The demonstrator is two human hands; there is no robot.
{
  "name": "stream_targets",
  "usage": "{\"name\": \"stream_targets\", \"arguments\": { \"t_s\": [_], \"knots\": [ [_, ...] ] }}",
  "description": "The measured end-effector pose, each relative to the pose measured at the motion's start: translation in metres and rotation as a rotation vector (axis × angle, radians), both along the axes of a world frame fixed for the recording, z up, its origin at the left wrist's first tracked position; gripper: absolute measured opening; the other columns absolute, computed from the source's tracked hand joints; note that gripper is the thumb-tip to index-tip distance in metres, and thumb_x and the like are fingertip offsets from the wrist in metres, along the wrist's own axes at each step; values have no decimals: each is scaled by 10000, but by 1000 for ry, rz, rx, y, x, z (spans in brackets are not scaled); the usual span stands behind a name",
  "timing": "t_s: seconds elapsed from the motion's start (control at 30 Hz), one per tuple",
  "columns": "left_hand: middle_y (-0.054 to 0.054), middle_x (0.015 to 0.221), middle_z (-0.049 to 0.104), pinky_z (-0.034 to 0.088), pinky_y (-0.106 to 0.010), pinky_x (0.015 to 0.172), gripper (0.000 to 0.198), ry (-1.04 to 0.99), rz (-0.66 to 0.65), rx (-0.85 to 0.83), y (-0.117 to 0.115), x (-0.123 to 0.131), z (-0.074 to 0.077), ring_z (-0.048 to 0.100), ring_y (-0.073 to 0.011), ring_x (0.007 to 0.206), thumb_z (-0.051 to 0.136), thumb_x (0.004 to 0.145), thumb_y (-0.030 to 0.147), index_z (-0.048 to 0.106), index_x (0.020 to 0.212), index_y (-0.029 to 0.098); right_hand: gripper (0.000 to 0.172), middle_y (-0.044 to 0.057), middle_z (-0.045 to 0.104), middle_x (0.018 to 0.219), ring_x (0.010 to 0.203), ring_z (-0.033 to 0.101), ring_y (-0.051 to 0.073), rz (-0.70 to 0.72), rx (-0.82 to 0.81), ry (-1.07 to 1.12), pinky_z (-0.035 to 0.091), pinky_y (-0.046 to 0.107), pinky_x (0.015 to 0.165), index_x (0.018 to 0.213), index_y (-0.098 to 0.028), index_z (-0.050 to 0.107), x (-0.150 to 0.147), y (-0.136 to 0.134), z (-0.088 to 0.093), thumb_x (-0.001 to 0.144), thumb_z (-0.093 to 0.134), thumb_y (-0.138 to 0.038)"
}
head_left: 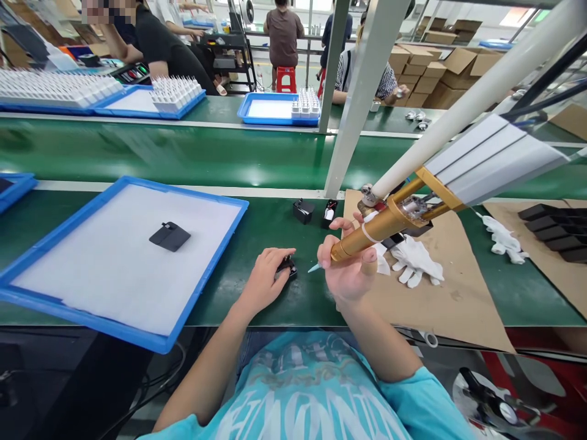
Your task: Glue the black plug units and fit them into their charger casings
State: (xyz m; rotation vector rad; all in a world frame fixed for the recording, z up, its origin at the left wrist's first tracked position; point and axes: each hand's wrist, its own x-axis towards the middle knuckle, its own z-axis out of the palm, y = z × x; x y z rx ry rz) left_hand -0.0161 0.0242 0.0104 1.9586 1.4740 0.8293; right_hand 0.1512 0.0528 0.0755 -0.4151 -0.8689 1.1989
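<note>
My left hand (267,278) is closed around a small black part (288,267) resting on the green table. My right hand (348,269) holds a gold dispensing tool (367,235) from below, its thumb and fingers around the barrel. The tool's pale blue tip (314,268) points left, a short way right of the black part and apart from it. Beyond the hands stand two small black housings, one (303,211) turned at an angle and one (329,214) with something white inside. A flat black piece (169,236) lies on the white-lined blue tray at the left.
The blue tray (208,269) reaches the table's front edge. White gloves (418,260) lie on brown cardboard (440,305) at the right, with black blocks (557,229) farther right. A metal post (353,104) and a slanting white pole (440,116) rise ahead. People sit beyond the conveyor.
</note>
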Motion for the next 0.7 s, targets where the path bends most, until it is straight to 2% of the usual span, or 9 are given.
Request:
{"name": "stream_targets", "arguments": {
  "t_s": [0.07, 0.13, 0.23, 0.33, 0.5, 0.63, 0.7],
  "knots": [
    [-77, 1337, 593, 393, -452, 1043, 459, 135, -36, 56, -5, -2, 6, 487, -245, 1225, 442, 948, 247, 458, 1407, 239, 365, -30, 536, 986, 403, 486, 47, -2, -8, -5, 334, 241, 386, 940, -293, 426, 2, 0, 0, 790, 556, -599],
    [-84, 1336, 603, 401, -454, 1020, 469, 220, -29, 107, -9, -4, 9, 490, -253, 1210, 419, 980, 279, 417, 1447, 234, 385, -29, 538, 979, 398, 474, 47, -12, -24, -18, 335, 244, 383, 951, -296, 428, 4, 1, -1, 780, 555, -617],
    [-79, 1174, 696, 454, -417, 934, 419, 260, 2, 176, -11, -3, 9, 567, -242, 1076, 439, 985, 309, 502, 1389, 221, 398, -24, 541, 979, 404, 475, 49, -19, -30, -27, 328, 246, 385, 978, -297, 439, 7, 2, -4, 780, 548, -625],
    [-54, 1037, 729, 503, -346, 841, 349, 197, 25, 184, -11, 2, 6, 625, -207, 957, 499, 963, 351, 597, 1276, 232, 386, -20, 542, 987, 413, 485, 53, -7, -15, -29, 330, 250, 390, 1014, -301, 446, 10, 3, -6, 797, 540, -605],
    [-43, 1057, 721, 504, -304, 855, 214, 165, 105, 241, -13, 14, -2, 649, -187, 966, 532, 947, 328, 659, 1090, 230, 364, -17, 539, 995, 419, 496, 55, 6, 15, -15, 330, 250, 391, 1030, -296, 455, 12, 4, -8, 814, 543, -576],
    [-54, 1056, 716, 491, -322, 805, 236, 360, 136, 268, -15, 18, -11, 649, -210, 941, 499, 960, 310, 663, 1118, 247, 370, -13, 540, 991, 414, 478, 54, -8, -6, -39, 328, 253, 391, 1026, -295, 455, 13, 5, -9, 815, 536, -588],
    [-63, 1100, 706, 481, -337, 803, 269, 470, 114, 261, -14, 16, -11, 627, -240, 1010, 492, 962, 319, 647, 1177, 271, 358, -11, 538, 996, 416, 479, 54, -8, -5, -36, 328, 254, 392, 1015, -293, 458, 14, 5, -9, 819, 530, -585]
  ]
}}
